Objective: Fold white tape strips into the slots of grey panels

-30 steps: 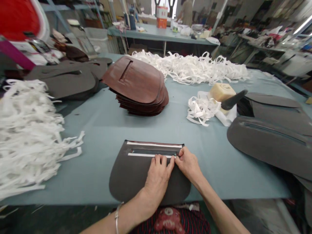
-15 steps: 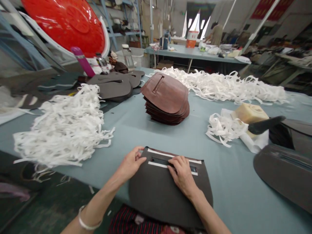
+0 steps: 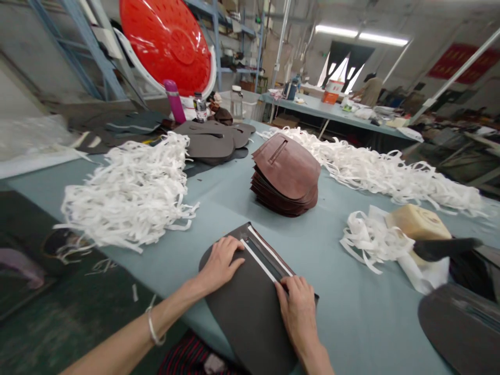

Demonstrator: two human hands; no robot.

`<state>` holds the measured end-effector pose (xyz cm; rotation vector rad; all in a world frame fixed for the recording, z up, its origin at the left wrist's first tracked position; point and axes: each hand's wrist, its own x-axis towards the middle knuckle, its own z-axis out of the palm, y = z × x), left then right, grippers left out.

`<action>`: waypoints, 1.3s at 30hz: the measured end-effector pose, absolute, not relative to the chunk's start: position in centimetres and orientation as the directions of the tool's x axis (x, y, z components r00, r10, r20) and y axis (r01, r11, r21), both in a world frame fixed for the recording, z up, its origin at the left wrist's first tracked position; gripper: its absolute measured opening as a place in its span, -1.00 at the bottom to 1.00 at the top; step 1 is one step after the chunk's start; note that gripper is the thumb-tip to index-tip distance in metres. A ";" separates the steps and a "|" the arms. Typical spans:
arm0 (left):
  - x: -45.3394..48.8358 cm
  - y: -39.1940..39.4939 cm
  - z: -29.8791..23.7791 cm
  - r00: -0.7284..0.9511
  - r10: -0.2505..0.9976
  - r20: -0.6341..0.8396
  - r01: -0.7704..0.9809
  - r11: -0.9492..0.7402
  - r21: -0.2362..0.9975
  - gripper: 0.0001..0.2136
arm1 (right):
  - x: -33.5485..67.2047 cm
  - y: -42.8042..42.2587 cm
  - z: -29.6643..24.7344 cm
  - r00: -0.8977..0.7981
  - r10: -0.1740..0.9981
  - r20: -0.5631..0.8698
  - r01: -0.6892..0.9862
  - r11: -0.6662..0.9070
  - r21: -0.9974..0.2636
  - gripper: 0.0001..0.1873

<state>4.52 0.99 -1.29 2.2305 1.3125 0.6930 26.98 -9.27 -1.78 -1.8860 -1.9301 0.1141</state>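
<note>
A dark grey bag panel with brown leather showing at its straight edge lies aslant on the table's near side. Along that edge runs a long slot with dark zipper tape inside, bordered by white strips. My left hand rests on the panel at the slot's left end, fingers laid together and thumb apart. At the other end, my right hand grips the panel, its thumb by the white strip and fingers bent over the slot's end. The right fingertips are partly hidden.
Slotted brown leather pieces are stacked ahead. White strip heaps lie left and along the back. At right are a yellowish block, a black handle and another dark panel. A purple bottle stands back left.
The panel has turned clockwise, so its slot now slants down to the right. My left hand has moved onto its surface; my right hand has shifted to the slot's right end. The camera view has swung left.
</note>
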 end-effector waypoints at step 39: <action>4.6 0.0 -2.1 0.437 0.867 0.238 0.650 -0.488 0.583 -0.45 | 18.7 -1.2 -2.6 -0.034 0.968 0.247 0.924 0.125 -0.362 -0.69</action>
